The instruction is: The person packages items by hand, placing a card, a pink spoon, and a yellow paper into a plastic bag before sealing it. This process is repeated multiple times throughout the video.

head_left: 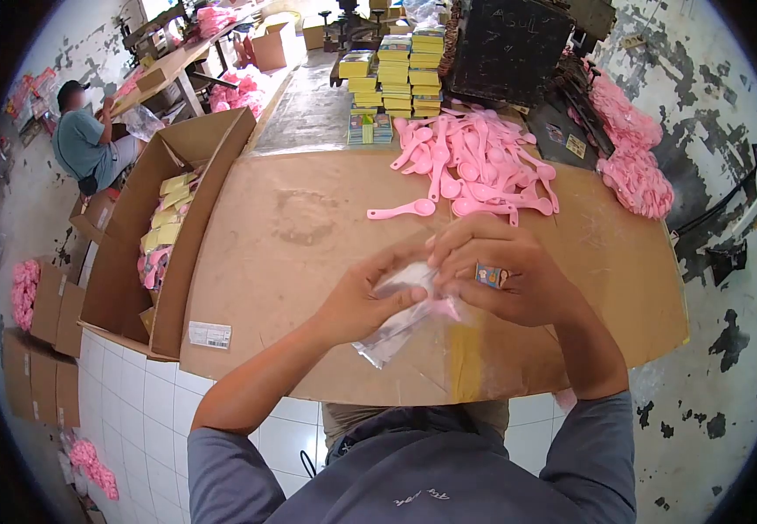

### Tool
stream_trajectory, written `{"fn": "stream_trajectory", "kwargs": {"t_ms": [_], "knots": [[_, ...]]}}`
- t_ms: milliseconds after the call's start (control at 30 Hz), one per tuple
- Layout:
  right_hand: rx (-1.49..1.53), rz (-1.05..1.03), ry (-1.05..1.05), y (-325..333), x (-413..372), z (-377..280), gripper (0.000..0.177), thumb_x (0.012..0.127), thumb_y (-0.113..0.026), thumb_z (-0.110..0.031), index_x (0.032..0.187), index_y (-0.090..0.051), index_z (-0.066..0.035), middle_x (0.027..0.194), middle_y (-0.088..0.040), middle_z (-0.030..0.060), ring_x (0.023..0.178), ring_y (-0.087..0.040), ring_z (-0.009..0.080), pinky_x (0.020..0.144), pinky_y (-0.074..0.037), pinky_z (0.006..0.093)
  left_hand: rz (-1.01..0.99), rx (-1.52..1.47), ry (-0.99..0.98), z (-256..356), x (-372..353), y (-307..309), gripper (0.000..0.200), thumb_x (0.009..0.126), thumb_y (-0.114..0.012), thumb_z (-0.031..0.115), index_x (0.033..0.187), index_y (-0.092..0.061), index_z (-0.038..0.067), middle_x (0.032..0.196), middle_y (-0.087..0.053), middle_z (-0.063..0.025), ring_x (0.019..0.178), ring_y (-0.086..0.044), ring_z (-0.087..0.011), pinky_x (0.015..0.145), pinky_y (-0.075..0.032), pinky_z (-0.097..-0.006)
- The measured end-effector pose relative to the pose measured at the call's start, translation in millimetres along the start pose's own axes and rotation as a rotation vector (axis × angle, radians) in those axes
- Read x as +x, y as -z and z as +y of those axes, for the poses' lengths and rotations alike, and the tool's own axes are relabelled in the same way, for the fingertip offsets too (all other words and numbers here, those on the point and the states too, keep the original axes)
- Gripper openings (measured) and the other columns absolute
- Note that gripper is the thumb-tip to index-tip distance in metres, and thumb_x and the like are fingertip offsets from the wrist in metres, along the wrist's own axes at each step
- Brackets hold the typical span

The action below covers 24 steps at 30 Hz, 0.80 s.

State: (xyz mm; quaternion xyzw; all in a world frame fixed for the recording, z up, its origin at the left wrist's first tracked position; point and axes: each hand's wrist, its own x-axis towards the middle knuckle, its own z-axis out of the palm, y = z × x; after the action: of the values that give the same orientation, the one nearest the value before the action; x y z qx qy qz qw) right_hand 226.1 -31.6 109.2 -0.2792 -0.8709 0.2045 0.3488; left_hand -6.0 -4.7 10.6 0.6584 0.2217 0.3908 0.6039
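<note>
My left hand (365,301) is closed on a clear plastic bag (383,341), thumb on top, over the cardboard-covered table. My right hand (509,271) meets it from the other side, its fingers pinched at the bag's upper end. A blurred pink piece (444,307) shows below the right fingertips, its kind hard to make out. Between the right fingers and palm appears a small colourful printed card (489,276). Just beyond the hands, a single pink measuring spoon (403,210) lies in front of a heap of pink spoons (474,157).
Stacks of yellow-edged cards (393,74) stand behind the heap, beside a black box (509,48). A long open carton (208,218) with packed pieces is at left. Pink bundles (636,188) hang at right. Another person (81,135) sits far left.
</note>
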Motion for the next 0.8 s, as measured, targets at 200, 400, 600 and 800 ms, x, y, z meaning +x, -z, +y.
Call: {"fn": "stream_trajectory", "kwargs": {"t_ms": [200,400,600,800], "knots": [[-0.287,0.149,-0.031,6.2,1.9,-16.6,0.015,0.085,-0.074,-0.002,0.1,-0.073,-0.005,0.089,-0.068,0.0083,0.075,-0.067,0.0243,0.066,-0.052,0.0347,-0.151,0.072,-0.21,8.8,-1.1,10.6,0.049,0.094,-0.067,0.007,0.141,-0.056,0.0,0.141,-0.062,-0.014,0.129,-0.059,-0.0226,0.109,-0.046,-0.0378],[-0.176,0.152,-0.216,-1.3,2.4,-22.8,0.01,0.089,-0.073,-0.005,0.098,-0.073,-0.002,0.085,-0.066,0.0093,0.067,-0.064,0.0198,0.061,-0.051,0.0322,0.002,0.149,-0.234,15.8,-3.5,-7.1,0.03,0.103,-0.057,0.007,0.132,-0.062,-0.002,0.122,-0.072,-0.0127,0.112,-0.07,-0.0218,0.099,-0.053,-0.0344],[-0.15,0.133,-0.197,-8.4,0.2,-13.7,0.011,0.09,-0.073,-0.007,0.1,-0.073,-0.003,0.086,-0.067,0.0082,0.066,-0.063,0.0183,0.06,-0.051,0.0304,0.06,-0.01,-0.063,13.9,-3.6,-2.9,0.03,0.105,-0.056,0.007,0.134,-0.062,-0.002,0.116,-0.074,-0.0102,0.109,-0.07,-0.0156,0.094,-0.055,-0.031],[-0.128,0.216,-0.246,-15.3,3.4,-10.0,0.014,0.091,-0.072,-0.007,0.105,-0.073,-0.004,0.09,-0.07,0.0079,0.068,-0.065,0.0166,0.061,-0.051,0.0289,0.08,-0.007,-0.088,23.2,-2.0,-9.1,0.034,0.106,-0.055,0.007,0.138,-0.056,-0.003,0.114,-0.074,-0.0156,0.104,-0.073,-0.0221,0.093,-0.057,-0.0351]]}}
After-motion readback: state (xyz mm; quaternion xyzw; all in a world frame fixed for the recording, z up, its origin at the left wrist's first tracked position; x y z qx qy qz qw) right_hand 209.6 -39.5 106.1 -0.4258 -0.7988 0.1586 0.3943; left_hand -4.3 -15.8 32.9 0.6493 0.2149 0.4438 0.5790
